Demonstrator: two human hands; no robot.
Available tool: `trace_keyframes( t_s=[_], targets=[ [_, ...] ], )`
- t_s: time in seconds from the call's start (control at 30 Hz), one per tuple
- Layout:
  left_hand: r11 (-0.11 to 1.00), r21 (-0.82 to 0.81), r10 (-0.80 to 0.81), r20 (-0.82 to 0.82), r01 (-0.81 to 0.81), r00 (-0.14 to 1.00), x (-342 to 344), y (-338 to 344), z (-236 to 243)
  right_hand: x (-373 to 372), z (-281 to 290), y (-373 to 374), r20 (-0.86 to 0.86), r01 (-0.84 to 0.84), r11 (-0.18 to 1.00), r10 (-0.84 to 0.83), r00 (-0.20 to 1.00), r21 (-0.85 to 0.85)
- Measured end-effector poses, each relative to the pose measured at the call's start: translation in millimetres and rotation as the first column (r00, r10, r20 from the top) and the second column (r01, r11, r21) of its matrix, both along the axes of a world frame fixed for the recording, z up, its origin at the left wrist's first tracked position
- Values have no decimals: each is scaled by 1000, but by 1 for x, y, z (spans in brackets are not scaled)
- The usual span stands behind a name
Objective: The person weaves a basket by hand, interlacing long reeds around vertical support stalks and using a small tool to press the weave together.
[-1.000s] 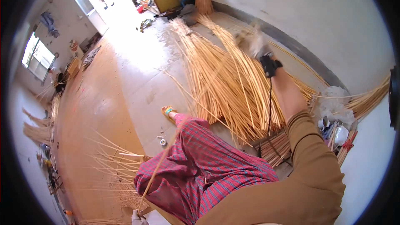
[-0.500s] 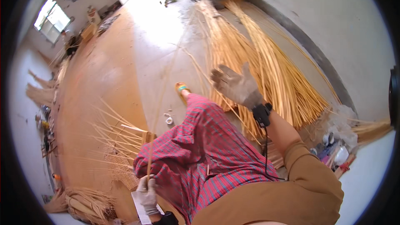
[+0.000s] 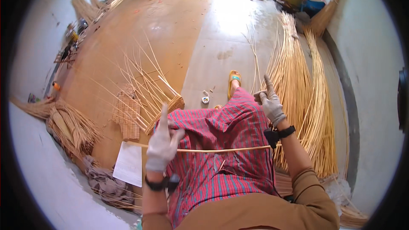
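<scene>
My left hand (image 3: 163,147), in a pale work glove, is raised over the left of my lap with a finger stretched upward and the thumb apart. It appears to hold nothing. A long peeled wicker rod (image 3: 221,150) lies across the checked red cloth (image 3: 213,174) on my lap, passing beneath that hand and reaching toward my right wrist. My right hand (image 3: 272,105), also gloved, is up beside my right knee, one finger extended and the others partly bent, with nothing seen in it. Left of my lap stands partly woven wickerwork (image 3: 174,102) with upright stakes spreading from it.
Large bundles of rods (image 3: 294,76) lie on the floor to the right, along the wall. A woven panel (image 3: 128,117) and a white sheet (image 3: 128,164) are at the left, near a bundle of fibres (image 3: 72,123). A small white roll (image 3: 205,100) sits ahead.
My left hand has let go of the rod, which now lies across my lap, and has risen. The right hand has turned from a spread palm to one raised finger. The view has swung leftward.
</scene>
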State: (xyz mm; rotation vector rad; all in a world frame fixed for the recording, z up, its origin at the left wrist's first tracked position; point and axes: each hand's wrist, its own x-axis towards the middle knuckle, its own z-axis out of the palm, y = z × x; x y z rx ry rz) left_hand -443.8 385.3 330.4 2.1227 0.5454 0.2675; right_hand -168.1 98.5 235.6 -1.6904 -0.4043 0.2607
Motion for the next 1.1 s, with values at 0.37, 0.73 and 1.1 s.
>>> trace_keyframes(
  t_s=[0.37,0.73,1.1],
  targets=[
    [845,491,335,-177,-212,925,143,72,11,68,48,54,368,216,934,-102,924,-283],
    [876,419,335,-170,-240,927,162,110,-50,80,16,94,320,226,886,-94,943,-405],
    [871,460,343,-315,-173,885,182,109,-35,112,-21,92,288,187,910,-78,954,-371]
  ],
)
